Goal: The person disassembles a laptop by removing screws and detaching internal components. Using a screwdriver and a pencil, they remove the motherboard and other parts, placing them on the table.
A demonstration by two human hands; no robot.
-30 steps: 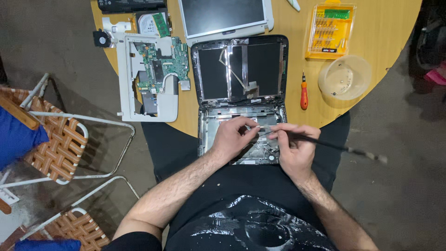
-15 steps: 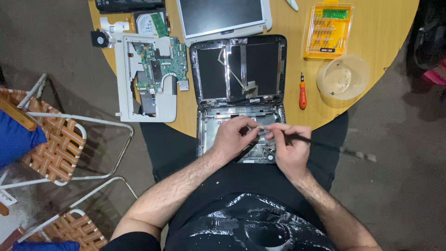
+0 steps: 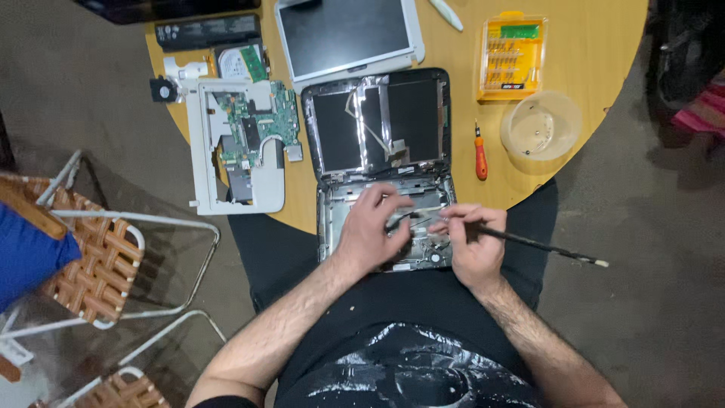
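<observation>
Round wooden table (image 3: 604, 45) is carrying a gutted laptop base (image 3: 385, 227) at its near edge, right in front of the person. Both hands are working inside it. Left hand (image 3: 370, 230) is lying curled on the base's middle, fingertips pressing parts. Right hand (image 3: 472, 242) is pinching a thin black tool (image 3: 540, 243); its long axis is running left-right, tip pointing left toward the other hand, tail sticking out past the table edge. Hands are nearly touching.

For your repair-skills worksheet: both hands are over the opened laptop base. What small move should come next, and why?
Probably steady the part with the left hand and ease the thin tool in the right hand under it, since both meet inside the laptop base.
</observation>
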